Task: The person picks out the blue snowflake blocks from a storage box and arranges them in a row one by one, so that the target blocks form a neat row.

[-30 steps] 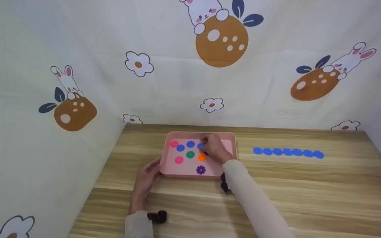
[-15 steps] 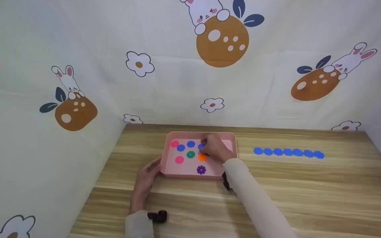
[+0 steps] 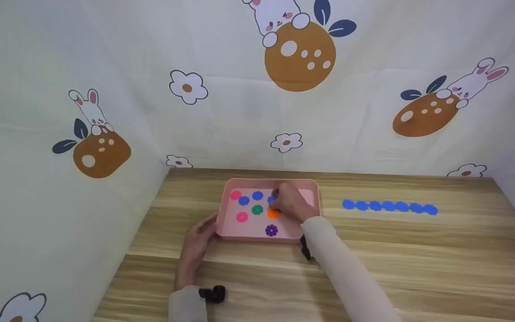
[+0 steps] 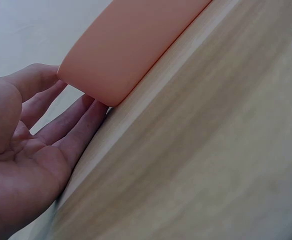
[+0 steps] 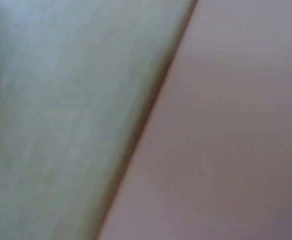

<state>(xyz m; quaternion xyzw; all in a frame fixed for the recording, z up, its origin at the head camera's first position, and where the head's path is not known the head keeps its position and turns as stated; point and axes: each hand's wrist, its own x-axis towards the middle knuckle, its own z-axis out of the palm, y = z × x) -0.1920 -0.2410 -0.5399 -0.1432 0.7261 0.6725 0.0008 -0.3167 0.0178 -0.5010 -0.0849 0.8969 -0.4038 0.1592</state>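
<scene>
My left hand [image 3: 197,241] holds the left side of a shallow pink tray [image 3: 257,239]. In the left wrist view its thumb meets the tray's rim, while other fingers touch the lower edge near the wooden table. Over the tray's right part, my right hand [image 3: 291,200] pinches a blue notched plastic disc [image 3: 271,199], partly covered by the fingers. Around it in the tray lie two more blue discs, two pink ones, a green disc [image 3: 257,209], an orange disc [image 3: 273,214] and a purple disc [image 3: 271,230]. The right wrist view is blurred and shows no fingers.
To the right of the tray, a row of several blue discs [image 3: 389,206] runs across the wooden table [image 3: 418,264]. Behind the table hangs a pale cloth [image 3: 235,116] printed with rabbits, fruit and flowers. Black wrist cameras sit on both sleeves.
My right hand stays over the same spot in the tray, its fingers shifting only slightly at the blue disc. The left hand, the tray and the row of discs have not moved.
</scene>
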